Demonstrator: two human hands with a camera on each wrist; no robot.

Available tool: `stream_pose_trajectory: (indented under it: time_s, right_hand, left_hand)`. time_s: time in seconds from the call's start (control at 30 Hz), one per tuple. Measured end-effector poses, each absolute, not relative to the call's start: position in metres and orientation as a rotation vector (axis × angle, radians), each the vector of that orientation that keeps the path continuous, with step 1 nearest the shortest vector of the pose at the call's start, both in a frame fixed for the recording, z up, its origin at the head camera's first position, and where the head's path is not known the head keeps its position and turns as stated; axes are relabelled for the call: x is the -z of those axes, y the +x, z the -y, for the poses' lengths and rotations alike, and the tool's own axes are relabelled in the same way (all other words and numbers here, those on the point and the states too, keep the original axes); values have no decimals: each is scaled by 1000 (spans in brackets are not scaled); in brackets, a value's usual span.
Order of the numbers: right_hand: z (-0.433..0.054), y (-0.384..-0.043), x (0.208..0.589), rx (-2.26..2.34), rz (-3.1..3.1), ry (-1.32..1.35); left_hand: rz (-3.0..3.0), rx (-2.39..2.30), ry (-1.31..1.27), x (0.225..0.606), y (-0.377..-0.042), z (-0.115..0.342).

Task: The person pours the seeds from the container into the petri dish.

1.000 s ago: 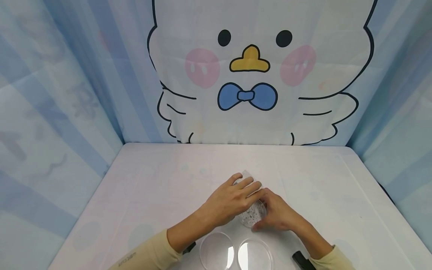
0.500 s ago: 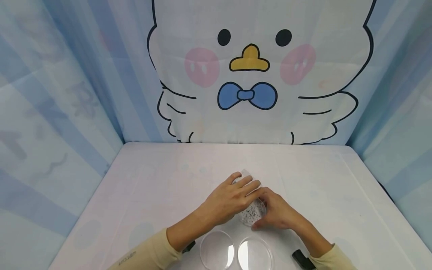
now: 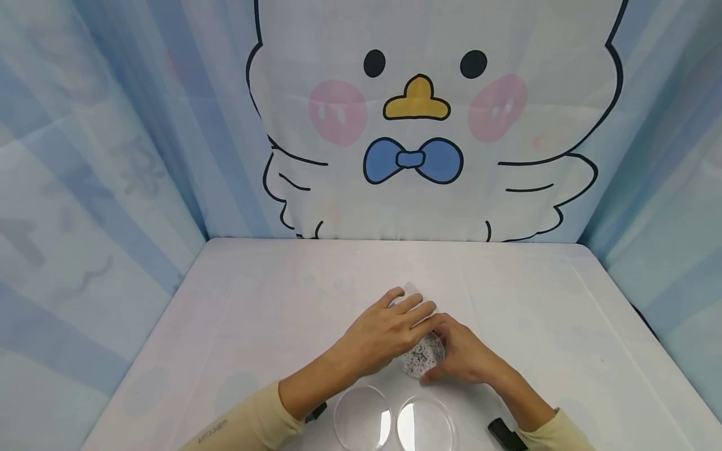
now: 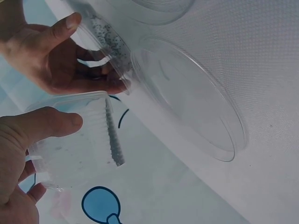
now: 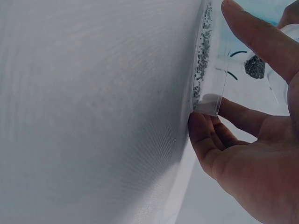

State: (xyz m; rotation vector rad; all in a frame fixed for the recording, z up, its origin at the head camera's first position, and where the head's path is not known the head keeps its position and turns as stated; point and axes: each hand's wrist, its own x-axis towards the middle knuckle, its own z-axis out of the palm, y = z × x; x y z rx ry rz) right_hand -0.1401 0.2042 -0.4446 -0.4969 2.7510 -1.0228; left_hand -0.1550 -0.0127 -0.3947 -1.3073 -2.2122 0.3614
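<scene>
My left hand (image 3: pixel 389 329) grips a clear plastic box (image 4: pixel 70 154), thumb on one side and fingers on the other. The box is tilted over the table, and dark grains (image 4: pixel 112 135) lie along one side inside it. Below its mouth is a clear petri dish (image 3: pixel 423 357) with dark specks scattered across its bottom. Around that dish's edge curl the thumb and fingers of my right hand (image 3: pixel 465 360). Seen from the right wrist, the grains in the dish (image 5: pixel 205 56) form a thin layer. In the head view the left hand hides most of the box.
Two more clear round dishes or lids lie side by side at the near edge, a left one (image 3: pixel 363 418) and a right one (image 3: pixel 427 429). They stand between the forearms on the white table (image 3: pixel 271 294). A patterned curtain (image 3: pixel 412 207) hangs behind.
The dark specks in the petri dish look denser than a second ago. Both hands have hardly moved.
</scene>
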Motion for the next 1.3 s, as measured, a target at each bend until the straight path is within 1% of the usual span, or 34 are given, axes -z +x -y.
stream_pose_trajectory:
  time_s: [1.3]
  right_hand:
    - [-205, -140, 446, 1072, -2734, -489]
  left_hand:
    - [2182, -328, -1317, 395, -154, 13]
